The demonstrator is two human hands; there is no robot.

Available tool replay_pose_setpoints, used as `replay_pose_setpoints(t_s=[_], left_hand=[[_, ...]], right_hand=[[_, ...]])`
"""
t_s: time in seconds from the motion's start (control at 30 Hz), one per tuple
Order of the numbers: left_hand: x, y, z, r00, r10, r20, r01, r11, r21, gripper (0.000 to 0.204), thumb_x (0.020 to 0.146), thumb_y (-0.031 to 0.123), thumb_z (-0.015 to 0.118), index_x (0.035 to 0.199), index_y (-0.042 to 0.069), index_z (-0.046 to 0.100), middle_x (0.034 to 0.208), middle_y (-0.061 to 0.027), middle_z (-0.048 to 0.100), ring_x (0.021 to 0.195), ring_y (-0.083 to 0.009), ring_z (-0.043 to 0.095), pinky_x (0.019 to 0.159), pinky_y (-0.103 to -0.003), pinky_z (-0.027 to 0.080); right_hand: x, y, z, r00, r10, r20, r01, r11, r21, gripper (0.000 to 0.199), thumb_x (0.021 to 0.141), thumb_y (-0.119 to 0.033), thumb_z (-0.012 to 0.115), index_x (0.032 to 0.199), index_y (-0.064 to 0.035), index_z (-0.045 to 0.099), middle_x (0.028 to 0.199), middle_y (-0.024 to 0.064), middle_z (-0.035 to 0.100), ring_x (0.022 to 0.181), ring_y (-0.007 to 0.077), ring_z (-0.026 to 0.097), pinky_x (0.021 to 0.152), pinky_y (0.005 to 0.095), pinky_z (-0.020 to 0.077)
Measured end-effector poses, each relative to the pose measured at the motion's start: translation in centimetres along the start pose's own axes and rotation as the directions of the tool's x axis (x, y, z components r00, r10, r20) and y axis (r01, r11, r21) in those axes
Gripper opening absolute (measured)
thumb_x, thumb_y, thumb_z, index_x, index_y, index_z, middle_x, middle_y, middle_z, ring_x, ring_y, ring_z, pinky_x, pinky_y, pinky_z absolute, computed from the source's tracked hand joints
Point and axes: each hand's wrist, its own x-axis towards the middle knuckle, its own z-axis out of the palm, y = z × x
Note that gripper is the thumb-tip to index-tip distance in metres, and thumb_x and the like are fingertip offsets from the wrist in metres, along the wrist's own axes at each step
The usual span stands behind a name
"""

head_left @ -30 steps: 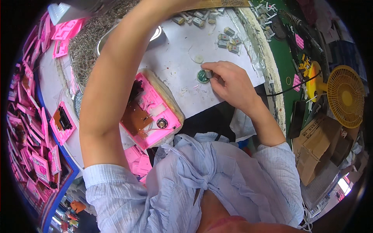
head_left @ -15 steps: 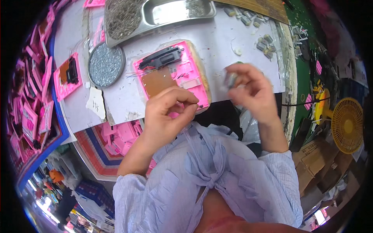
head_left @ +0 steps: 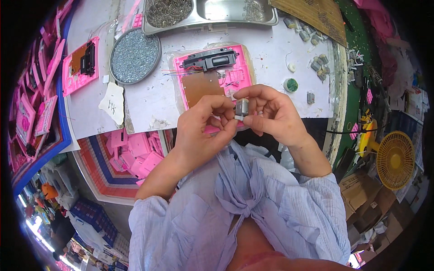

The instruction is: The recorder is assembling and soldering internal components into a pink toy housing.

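My right hand point(head_left: 281, 118) pinches a small silver motor point(head_left: 242, 107) between thumb and fingers, just above the near edge of a pink plastic housing point(head_left: 245, 67). Beside it my left hand point(head_left: 199, 128) is closed, its fingertips meeting at the motor's left side; whatever they hold is too small or hidden to name. The housing lies open-side up on the table, partly covered by both hands. Inside it sit a brown board point(head_left: 201, 89) and a black plastic mechanism point(head_left: 211, 60). Thin wires stick out past its left edge.
A round dish point(head_left: 159, 54) of screws and a steel tray point(head_left: 210, 26) of small metal parts stand beyond. Loose motors point(head_left: 320, 63) and a small green-topped pot point(head_left: 290, 85) lie right. Another pink housing point(head_left: 92, 67) lies left; a yellow fan point(head_left: 395, 160) stands right of the table.
My right hand has moved left with the motor, bringing it to my left hand's fingertips. The view has shifted a little, and the green-topped pot now shows.
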Motion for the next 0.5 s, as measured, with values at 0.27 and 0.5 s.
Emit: replay_pose_setpoints(t_s=[0.27, 0.5], left_hand=[[-0.1, 0.2, 0.6, 0.998, 0.048, -0.043, -0.053, 0.993, -0.107, 0.030, 0.085, -0.004, 0.075, 0.113, 0.000, 0.064, 0.097, -0.0077, 0.070, 0.085, -0.0122, 0.071, 0.074, -0.026, 0.060], [0.7, 0.1, -0.1, 0.916, 0.400, 0.022, -0.392, 0.882, 0.262, 0.026, 0.079, -0.006, 0.077, 0.100, 0.002, 0.066, 0.092, -0.0133, 0.071, 0.080, -0.0262, 0.072, 0.068, -0.035, 0.058]], right_hand=[[-0.6, 0.1, 0.4, 0.995, -0.070, -0.066, 0.063, 0.993, -0.101, 0.050, 0.089, 0.005, 0.072, 0.137, -0.0005, 0.058, 0.086, 0.0009, 0.063, 0.070, 0.0059, 0.058, 0.058, 0.0202, 0.0465], [-0.4, -0.3, 0.2, 0.925, -0.374, -0.068, 0.281, 0.794, -0.539, 0.050, 0.088, -0.005, 0.077, 0.135, -0.0042, 0.061, 0.088, 0.0060, 0.069, 0.072, 0.0076, 0.062, 0.058, 0.0227, 0.0471]])
